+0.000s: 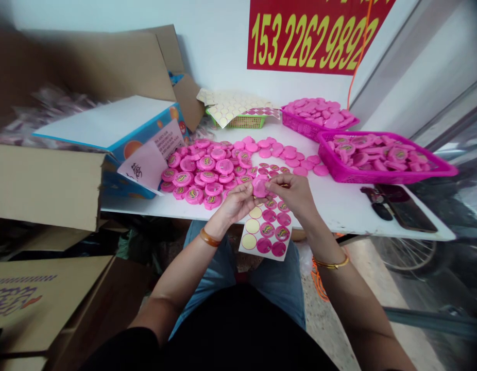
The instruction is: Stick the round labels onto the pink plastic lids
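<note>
My left hand pinches a round pink plastic case just above the table's front edge. My right hand meets it from the right, fingertips closed on the same case. Under both hands a sheet of round pink stickers hangs over the table edge, with some spots peeled bare. A heap of pink cases with stickers lies on the white table to the left. Plain pink cases lie behind my hands.
Two pink baskets full of cases stand at the right and back. A green basket holds used sticker sheets. A blue-and-white box and cardboard cartons crowd the left. A phone lies at the right front.
</note>
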{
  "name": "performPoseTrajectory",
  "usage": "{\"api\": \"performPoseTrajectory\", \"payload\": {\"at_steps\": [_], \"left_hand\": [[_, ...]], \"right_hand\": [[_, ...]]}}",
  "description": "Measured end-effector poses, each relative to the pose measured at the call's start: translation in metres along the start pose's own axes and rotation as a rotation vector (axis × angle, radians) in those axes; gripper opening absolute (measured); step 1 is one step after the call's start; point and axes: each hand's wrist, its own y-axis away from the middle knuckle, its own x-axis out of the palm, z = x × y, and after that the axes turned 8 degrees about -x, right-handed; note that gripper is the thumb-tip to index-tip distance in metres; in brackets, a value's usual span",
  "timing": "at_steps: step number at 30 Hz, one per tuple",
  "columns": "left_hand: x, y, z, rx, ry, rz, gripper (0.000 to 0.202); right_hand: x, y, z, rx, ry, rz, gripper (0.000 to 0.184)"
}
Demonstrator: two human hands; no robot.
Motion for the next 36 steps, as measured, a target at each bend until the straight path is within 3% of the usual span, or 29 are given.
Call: {"api": "performPoseTrajectory", "payload": {"at_steps": [7,14,22,27,32,34,36], "left_hand": [[-0.001,0.0,0.004,0.013,0.049,0.037,0.015],[-0.005,0.001,0.008,-0.024,0.082,-0.021,0.015],[0.001,0.004,0.012,-0.052,0.125,-0.004,0.015],[-0.002,0.003,0.017,-0.089,0.087,0.035,0.007],[-0.004,0.005,0.013,-0.113,0.016,0.066,0.011],[-0.007,0.014,0.007,-0.108,-0.02,0.017,0.013],[-0.011,0.028,-0.001,-0.094,-0.061,-0.06,0.018]], "right_hand": [[0.002,0.003,0.0,-0.089,0.153,-0.04,0.009],[0.005,0.006,0.0,-0.12,0.302,-0.058,0.01],[0.006,0.014,-0.002,-0.163,0.524,-0.106,0.026],[0.007,0.014,-0.011,-0.141,0.387,-0.226,0.05],[-0.002,0.014,-0.033,-0.057,0.162,-0.072,0.029],[-0.012,0.024,-0.046,-0.009,0.227,-0.094,0.033],[-0.023,0.042,-0.057,-0.066,0.418,-0.057,0.031]]}}
